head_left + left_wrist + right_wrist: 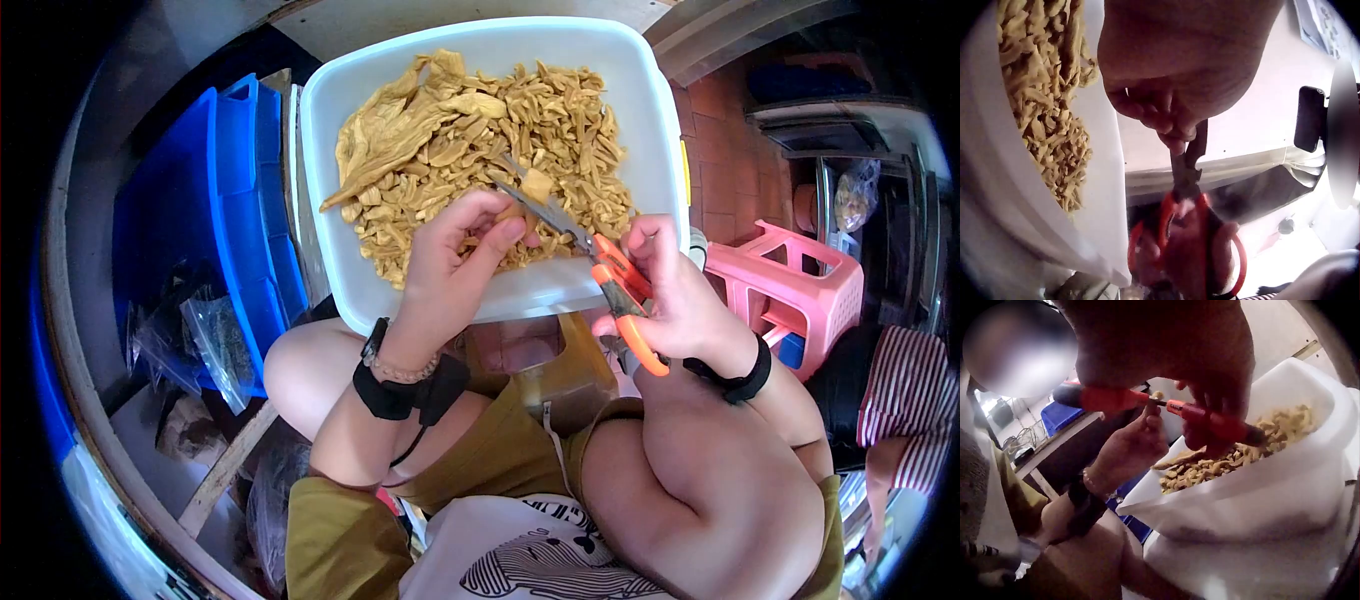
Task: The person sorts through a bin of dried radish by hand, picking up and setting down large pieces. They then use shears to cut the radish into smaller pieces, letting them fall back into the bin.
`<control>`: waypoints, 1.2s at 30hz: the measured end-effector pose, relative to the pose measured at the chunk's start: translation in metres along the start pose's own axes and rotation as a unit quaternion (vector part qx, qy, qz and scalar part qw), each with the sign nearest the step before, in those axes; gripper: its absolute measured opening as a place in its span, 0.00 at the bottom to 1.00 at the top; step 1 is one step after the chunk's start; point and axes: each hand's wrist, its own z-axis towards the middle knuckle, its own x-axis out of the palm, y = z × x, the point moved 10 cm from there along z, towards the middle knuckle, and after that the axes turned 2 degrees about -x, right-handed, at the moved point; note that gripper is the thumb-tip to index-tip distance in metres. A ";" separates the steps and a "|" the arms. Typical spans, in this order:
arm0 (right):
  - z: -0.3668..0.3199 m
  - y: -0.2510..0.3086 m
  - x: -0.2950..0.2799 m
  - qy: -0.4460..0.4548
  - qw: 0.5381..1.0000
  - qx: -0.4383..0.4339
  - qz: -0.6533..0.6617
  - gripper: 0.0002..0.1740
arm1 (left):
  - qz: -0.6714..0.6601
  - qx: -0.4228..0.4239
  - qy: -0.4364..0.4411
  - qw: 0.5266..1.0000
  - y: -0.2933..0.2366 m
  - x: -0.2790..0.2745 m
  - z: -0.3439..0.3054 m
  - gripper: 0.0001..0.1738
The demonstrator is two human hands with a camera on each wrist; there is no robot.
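Observation:
A white plastic tub (655, 150) holds many small cut yellow-brown strips (575, 120), like dried or pickled vegetable. Larger uncut leafy pieces (400, 135) lie on the heap at its far left. Above the near part of the heap, my left hand (455, 255) pinches a small yellow-brown piece between thumb and fingers, mostly hidden by them. My right hand (685, 305) grips scissors (630, 325) with orange and black handles. Their blades (1188, 175) stand apart, reaching the left fingertips. A squarish light piece (537, 185) shows right at the blades in the head view.
Blue plastic bins (225, 200) stand left of the tub, with clear plastic bags (215, 345) near them. A pink stool (790, 285) is on the tiled floor to the right. The person's bare knees are close under the tub's near edge.

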 end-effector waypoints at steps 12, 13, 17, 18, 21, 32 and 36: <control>-0.001 0.001 -0.001 0.053 0.992 0.069 -0.095 0.27 | 0.264 -0.026 -0.098 0.959 0.006 -0.039 0.008 0.08; -0.001 -0.001 0.001 0.055 0.992 0.074 -0.089 0.26 | 0.292 -0.030 -0.108 0.950 0.006 -0.043 0.009 0.09; -0.001 -0.005 0.003 0.057 0.993 0.092 -0.047 0.25 | 0.294 -0.012 -0.135 0.946 0.002 -0.049 0.010 0.10; -0.002 -0.006 0.003 0.052 0.994 0.096 -0.026 0.26 | 0.294 -0.012 -0.135 0.946 0.002 -0.050 0.010 0.10; -0.002 -0.005 -0.001 0.038 0.996 0.082 -0.019 0.30 | 0.305 -0.026 -0.153 0.940 0.002 -0.055 0.009 0.10; -0.006 -0.015 0.011 0.089 0.982 0.140 0.092 0.32 | 0.286 0.004 -0.156 0.945 -0.009 -0.048 0.006 0.09; -0.008 -0.018 0.017 0.086 0.976 0.099 0.175 0.29 | 0.254 -0.002 -0.157 0.954 -0.002 -0.051 0.007 0.09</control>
